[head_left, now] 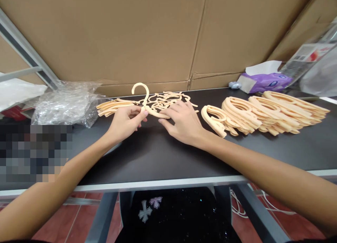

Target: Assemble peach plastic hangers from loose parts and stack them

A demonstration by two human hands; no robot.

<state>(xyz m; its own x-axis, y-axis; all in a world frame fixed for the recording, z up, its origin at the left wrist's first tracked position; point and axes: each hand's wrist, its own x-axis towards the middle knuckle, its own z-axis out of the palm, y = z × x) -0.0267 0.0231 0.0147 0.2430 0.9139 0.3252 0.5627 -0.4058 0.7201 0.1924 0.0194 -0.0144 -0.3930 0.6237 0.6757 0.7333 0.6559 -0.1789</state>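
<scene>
A cream plastic hanger [146, 92] is held above the dark table, its hook pointing up and curling to the left. The fingers and thumb of my left hand [126, 122] pinch it just below the hook. My right hand [183, 122] has its fingers closed around the hanger's right arm. Behind my hands lies a loose pile of cream hooks [168, 98]. To the left of that pile, partly behind my left hand, is a bundle of cream hanger arms [112, 106]. Several stacks of cream hanger pieces [242, 113] lie to the right of my right hand.
Crumpled clear plastic bags [67, 104] lie at the left. A purple tissue pack [268, 82] sits at the back right, near more plastic wrapping [319, 65]. Large cardboard [118, 35] walls off the back. The black tabletop [158, 158] ends in a pale front edge.
</scene>
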